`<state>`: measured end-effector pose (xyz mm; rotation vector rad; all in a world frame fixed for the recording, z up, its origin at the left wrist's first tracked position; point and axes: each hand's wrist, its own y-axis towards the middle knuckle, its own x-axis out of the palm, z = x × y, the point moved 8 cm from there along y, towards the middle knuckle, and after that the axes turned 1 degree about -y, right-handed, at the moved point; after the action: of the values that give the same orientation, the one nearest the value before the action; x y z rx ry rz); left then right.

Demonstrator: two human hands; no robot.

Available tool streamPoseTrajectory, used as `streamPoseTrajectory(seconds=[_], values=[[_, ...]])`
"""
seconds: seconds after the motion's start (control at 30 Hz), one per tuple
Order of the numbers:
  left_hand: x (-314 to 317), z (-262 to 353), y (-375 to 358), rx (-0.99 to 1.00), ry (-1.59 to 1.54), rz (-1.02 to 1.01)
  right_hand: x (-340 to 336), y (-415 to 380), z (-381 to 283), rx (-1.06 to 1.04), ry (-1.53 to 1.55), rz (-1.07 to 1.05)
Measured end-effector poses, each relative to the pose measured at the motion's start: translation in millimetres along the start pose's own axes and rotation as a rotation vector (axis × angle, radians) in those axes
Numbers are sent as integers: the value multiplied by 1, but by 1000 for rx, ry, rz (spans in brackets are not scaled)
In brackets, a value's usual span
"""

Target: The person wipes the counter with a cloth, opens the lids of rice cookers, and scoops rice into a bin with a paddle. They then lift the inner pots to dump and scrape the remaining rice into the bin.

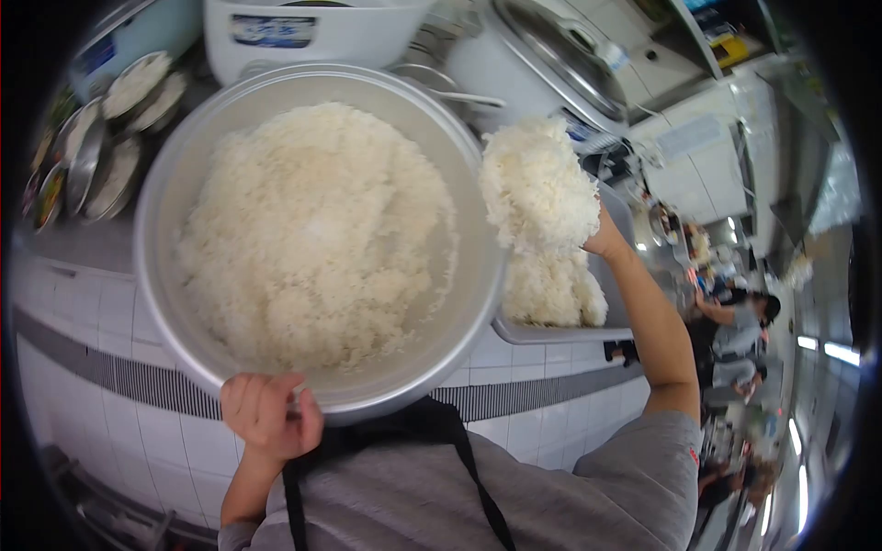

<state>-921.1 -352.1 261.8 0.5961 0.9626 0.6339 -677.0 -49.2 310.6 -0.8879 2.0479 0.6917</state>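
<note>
A large round metal pot holds a broad heap of white rice. At its near rim is my left hand, fingers curled, thumb bent beside them; what it grips, if anything, is hard to make out, though it touches the rim area. My right hand carries a big clump of rice to the right of the pot. The clump hides most of the fingers. Below that clump lies more rice in a grey rectangular tub.
Behind the pot stand a white container and a large cooker with a metal lid. Several metal bowls are at the left, some with rice. A ladle lies behind the rim. People stand far right.
</note>
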Motion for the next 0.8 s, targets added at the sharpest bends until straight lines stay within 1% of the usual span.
streamPoseTrajectory(seconds=[0.03, 0.07, 0.1, 0.17, 0.2, 0.23, 0.27, 0.3, 0.33, 0.37, 0.43, 0.47, 0.5, 0.57, 0.6, 0.63, 0.7, 0.77, 0.8], values=[[0, 2, 0, 21, -39, -7, -10, -21, 30, 176, 21, 2], [2, 1, -1, 6, -12, -40, -22, -46, 60, 350, 44, 10], [5, -1, -1, -8, 20, -70, -36, -68, 77, 376, 25, 38], [5, 0, -1, 19, -1, -68, -67, -114, 120, 480, -166, 86], [6, 0, -1, 21, 14, -69, -77, -133, 131, 140, -667, -126], [7, 1, -1, 32, 6, -71, -71, -157, 141, -225, -1142, -352], [7, 1, -1, 26, 16, -75, -74, -159, 129, -215, -1140, -346], [7, 1, 0, 17, 30, -80, -105, -157, 137, 388, -1102, -258], [7, 1, 1, 22, 33, -85, -130, -181, 149, 981, -997, -157], [7, 1, 1, 24, 40, -85, -127, -187, 161, 985, -992, -156], [8, 2, 1, 27, 41, -83, -127, -192, 184, 877, -1444, -166], [8, 2, 1, 22, 32, -88, -110, -183, 187, 763, -1586, -286], [7, 2, 1, 14, 29, -89, -112, -174, 187, 749, -1588, -280], [8, 2, 2, 13, 44, -75, -124, -154, 188, 785, -1679, -277], [7, 2, 2, 19, 46, -72, -138, -140, 176, 698, -1724, -224], [6, 1, 2, 0, 71, -71, -155, -118, 153, 600, -1765, -167], [5, 1, 2, 14, 30, -67, -161, -52, 66, 465, -1648, -50], [3, -3, 2, -31, 55, -37, -140, 11, -4, 327, -1559, -42], [1, -2, 2, -18, 37, -7, -117, 38, -38, 187, -1505, -23]])
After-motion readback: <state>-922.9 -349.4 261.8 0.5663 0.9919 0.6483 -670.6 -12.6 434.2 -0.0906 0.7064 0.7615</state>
